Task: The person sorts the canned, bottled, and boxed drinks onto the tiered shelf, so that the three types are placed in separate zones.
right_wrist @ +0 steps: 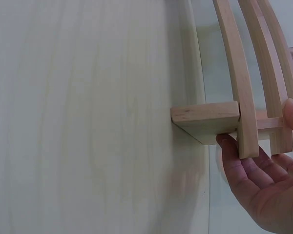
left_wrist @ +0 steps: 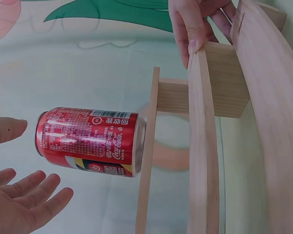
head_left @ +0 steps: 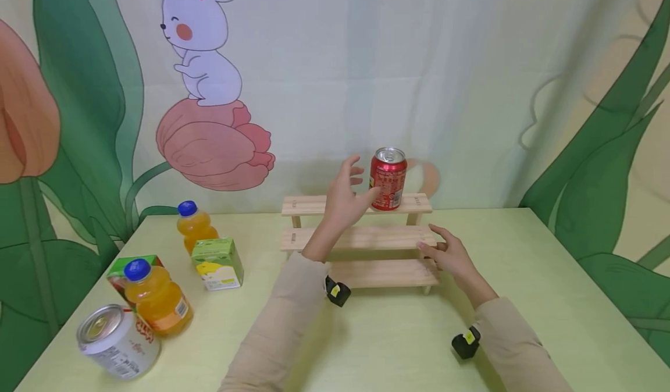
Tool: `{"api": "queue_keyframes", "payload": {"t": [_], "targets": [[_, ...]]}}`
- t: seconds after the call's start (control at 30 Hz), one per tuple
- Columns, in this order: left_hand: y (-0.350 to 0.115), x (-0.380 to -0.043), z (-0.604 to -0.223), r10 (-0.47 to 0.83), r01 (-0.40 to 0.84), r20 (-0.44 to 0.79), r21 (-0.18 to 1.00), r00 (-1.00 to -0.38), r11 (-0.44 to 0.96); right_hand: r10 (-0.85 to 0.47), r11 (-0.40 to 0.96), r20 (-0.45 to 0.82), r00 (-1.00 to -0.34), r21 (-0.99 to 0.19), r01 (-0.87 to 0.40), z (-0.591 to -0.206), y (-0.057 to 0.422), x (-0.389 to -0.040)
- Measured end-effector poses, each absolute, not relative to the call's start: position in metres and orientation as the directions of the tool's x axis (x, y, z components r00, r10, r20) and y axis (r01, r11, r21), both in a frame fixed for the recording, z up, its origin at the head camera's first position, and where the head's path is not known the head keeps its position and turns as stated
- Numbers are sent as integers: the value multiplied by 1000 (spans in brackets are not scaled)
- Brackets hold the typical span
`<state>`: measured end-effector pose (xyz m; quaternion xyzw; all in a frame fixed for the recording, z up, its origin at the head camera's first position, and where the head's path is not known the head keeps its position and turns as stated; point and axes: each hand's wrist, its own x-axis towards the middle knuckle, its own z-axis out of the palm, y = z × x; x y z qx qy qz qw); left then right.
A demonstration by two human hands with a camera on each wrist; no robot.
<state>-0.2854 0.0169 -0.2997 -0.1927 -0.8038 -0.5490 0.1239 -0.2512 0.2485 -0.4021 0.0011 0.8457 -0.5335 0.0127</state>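
A red Coca-Cola can [head_left: 388, 181] stands upright at the right part of the top step of a three-tier wooden shelf [head_left: 366, 238]. Beside the can, my left hand [head_left: 346, 197] has its fingers spread and its thumb pointing toward the can. In the left wrist view a gap separates the can [left_wrist: 93, 139] from the fingers [left_wrist: 41, 202]. My right hand [head_left: 450, 255] grips the right end of the shelf's middle step, thumb on the board. In the right wrist view its other fingers [right_wrist: 251, 175] lie at the shelf's end.
On the table's left side stand two orange juice bottles [head_left: 159, 299] with blue caps, a green-and-yellow juice carton [head_left: 218, 264], another carton [head_left: 117, 275] partly hidden, and a white can [head_left: 119, 342]. A printed curtain [head_left: 471, 89] hangs behind the table [head_left: 392, 339].
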Motion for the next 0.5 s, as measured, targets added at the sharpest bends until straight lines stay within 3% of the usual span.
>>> {"api": "queue_keyframes", "payload": {"t": [0.5], "targets": [[0, -266, -294, 208, 523, 480, 765, -852, 376, -8, 441, -26, -1000, -897, 20, -400, 246, -249]]}}
